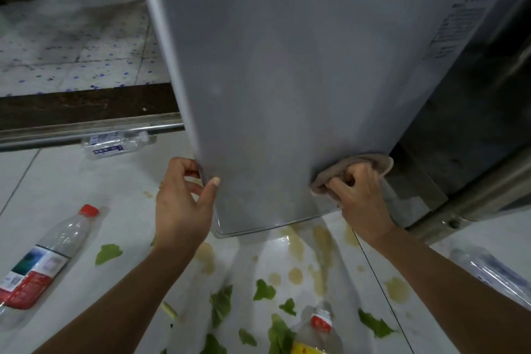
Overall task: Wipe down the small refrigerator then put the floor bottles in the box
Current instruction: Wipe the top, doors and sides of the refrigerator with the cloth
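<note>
The small grey refrigerator (301,89) stood on the pale tiled floor (57,181), its door filling the middle of the view. The left hand (184,201) gripped the lower left edge of the refrigerator door, fingers curled behind the edge and thumb pressed on the front face. The right hand (359,195) was clenched around a brown cloth (370,165), which it pressed against the lower right corner of the refrigerator. Four plastic bottles lay on the floor around the refrigerator. A clear bottle with a blue label (115,144) lay to its left, against a metal door rail (86,131). A red-capped bottle with a red label (46,261) lay further forward on the left. Another red-capped bottle with a yellow label (316,330) lay in front of the refrigerator, among green leaf scraps (221,304) and yellowish spill stains (321,241). A clear bottle (494,273) lay to the front right, beside the right forearm.
</note>
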A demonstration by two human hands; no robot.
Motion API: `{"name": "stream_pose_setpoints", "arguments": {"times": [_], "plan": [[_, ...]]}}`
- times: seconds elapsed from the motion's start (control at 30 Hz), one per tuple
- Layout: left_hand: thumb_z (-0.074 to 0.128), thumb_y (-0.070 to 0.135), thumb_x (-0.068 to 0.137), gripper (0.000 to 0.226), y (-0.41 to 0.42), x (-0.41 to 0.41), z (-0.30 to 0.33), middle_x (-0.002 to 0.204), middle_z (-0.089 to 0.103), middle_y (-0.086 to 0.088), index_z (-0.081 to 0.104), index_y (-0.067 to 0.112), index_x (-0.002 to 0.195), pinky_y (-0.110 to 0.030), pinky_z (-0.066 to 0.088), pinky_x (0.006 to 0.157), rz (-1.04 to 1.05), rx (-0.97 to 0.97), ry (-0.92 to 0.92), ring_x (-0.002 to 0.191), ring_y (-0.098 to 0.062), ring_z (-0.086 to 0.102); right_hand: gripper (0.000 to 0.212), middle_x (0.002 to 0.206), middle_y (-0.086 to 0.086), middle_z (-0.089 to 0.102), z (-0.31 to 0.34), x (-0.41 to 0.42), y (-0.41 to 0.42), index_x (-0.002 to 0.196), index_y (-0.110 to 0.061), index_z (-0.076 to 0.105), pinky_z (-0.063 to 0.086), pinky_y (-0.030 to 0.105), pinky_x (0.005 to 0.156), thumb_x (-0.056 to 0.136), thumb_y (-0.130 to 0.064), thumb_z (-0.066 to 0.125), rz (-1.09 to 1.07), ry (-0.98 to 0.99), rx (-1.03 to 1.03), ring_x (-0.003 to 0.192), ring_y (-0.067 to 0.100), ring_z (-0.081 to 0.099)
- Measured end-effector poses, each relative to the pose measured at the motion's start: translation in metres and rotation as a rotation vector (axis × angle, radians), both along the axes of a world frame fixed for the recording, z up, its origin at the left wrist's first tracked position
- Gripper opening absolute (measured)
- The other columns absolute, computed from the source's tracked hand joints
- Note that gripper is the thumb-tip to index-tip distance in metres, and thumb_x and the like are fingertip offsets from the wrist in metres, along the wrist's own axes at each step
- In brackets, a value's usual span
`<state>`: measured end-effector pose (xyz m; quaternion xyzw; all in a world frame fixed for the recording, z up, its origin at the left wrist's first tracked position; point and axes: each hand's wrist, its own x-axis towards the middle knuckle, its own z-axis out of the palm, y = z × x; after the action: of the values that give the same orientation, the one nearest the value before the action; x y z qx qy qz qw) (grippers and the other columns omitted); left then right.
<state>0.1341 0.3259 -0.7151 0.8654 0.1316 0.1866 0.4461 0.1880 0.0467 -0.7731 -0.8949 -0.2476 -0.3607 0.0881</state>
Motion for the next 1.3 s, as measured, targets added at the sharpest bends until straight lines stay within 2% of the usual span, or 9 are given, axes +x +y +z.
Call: {"name": "stream_pose_setpoints", "arguments": {"times": [0.17,0.33,0.47,0.57,0.73,0.83,0.93,1.1,1.3], "plan": [[0.06,0.03,0.087,0.022,-0.001,-0.001,-0.004,0.092,0.057,0.007,0.044,0.023,0.1,-0.028,0.047,0.063,-0.002,-0.001,-0.011,0.077,-0.004,0.056,0.024,0.099,0.019,0.041,0.051,0.014,-0.008,0.09,-0.012,0.053,0.034,0.028,0.076,0.074,0.005,0.046,-0.101,-0.031,0.388,0.086,0.028,0.04],[0.06,0.029,0.088,0.022,-0.001,-0.001,-0.006,0.087,0.055,0.01,0.042,0.024,0.099,-0.028,0.046,0.061,-0.006,0.008,-0.035,0.078,-0.006,0.056,0.034,0.099,0.029,0.04,0.032,0.019,-0.02,0.087,-0.006,0.048,0.038,0.032,0.073,0.064,0.018,0.054,-0.173,0.001,0.357,0.083,0.038,0.044],[0.058,0.029,0.089,0.022,-0.001,-0.002,-0.006,0.092,0.056,0.004,0.041,0.022,0.101,-0.034,0.05,0.065,-0.012,0.019,-0.023,0.079,-0.006,0.056,0.026,0.101,0.026,0.038,0.0,0.005,-0.032,0.083,0.002,0.052,0.049,0.04,0.069,0.066,0.021,0.059,-0.215,0.324,0.339,0.08,0.03,0.042],[0.058,0.03,0.089,0.023,-0.003,-0.002,-0.004,0.093,0.055,0.003,0.041,0.022,0.102,-0.041,0.053,0.07,-0.011,0.017,-0.024,0.079,-0.009,0.056,0.032,0.104,0.023,0.036,0.012,0.003,-0.036,0.087,-0.002,0.05,0.046,0.031,0.073,0.066,0.02,0.057,-0.16,0.299,0.42,0.082,0.024,0.041],[0.058,0.029,0.089,0.023,-0.005,-0.003,-0.005,0.095,0.057,-0.002,0.039,0.024,0.101,-0.048,0.054,0.075,0.008,0.024,-0.017,0.083,-0.021,0.059,0.031,0.108,0.019,0.034,0.069,0.028,-0.034,0.092,-0.01,0.043,0.041,0.02,0.087,0.066,0.006,0.049,-0.134,-0.07,0.708,0.095,0.022,0.044],[0.056,0.03,0.089,0.022,-0.009,-0.003,-0.008,0.095,0.058,-0.002,0.038,0.027,0.1,-0.046,0.053,0.073,0.041,0.007,-0.032,0.083,-0.022,0.059,0.031,0.112,0.029,0.035,0.052,0.026,-0.03,0.095,-0.002,0.045,0.041,0.021,0.091,0.066,0.01,0.051,-0.187,-0.007,0.703,0.095,0.027,0.044],[0.054,0.032,0.089,0.021,-0.009,-0.003,-0.012,0.096,0.058,0.0,0.038,0.03,0.102,-0.038,0.05,0.068,0.031,-0.012,-0.033,0.082,-0.014,0.059,0.039,0.119,0.03,0.033,0.002,0.015,-0.022,0.099,0.0,0.043,0.03,0.002,0.093,0.066,0.016,0.055,-0.306,0.215,0.731,0.093,0.023,0.042],[0.052,0.021,0.092,0.011,-0.004,-0.011,-0.029,0.093,0.061,-0.002,0.044,0.022,0.099,-0.019,0.039,0.058,-0.023,0.032,0.027,0.076,-0.001,0.055,0.044,0.124,0.027,0.038,-0.04,0.02,-0.016,0.111,-0.005,0.041,0.042,0.037,0.096,0.074,0.012,0.057,-0.529,0.506,0.924,0.099,0.028,0.044],[0.056,0.021,0.089,0.012,0.004,-0.006,-0.033,0.083,0.058,0.002,0.045,0.019,0.092,-0.023,0.04,0.058,-0.03,0.098,0.023,0.071,-0.007,0.055,0.045,0.105,0.017,0.034,-0.03,-0.007,0.07,0.092,-0.01,0.037,0.03,-0.001,0.083,0.061,0.021,0.047,-0.368,0.27,1.024,0.077,0.004,0.03]]}}
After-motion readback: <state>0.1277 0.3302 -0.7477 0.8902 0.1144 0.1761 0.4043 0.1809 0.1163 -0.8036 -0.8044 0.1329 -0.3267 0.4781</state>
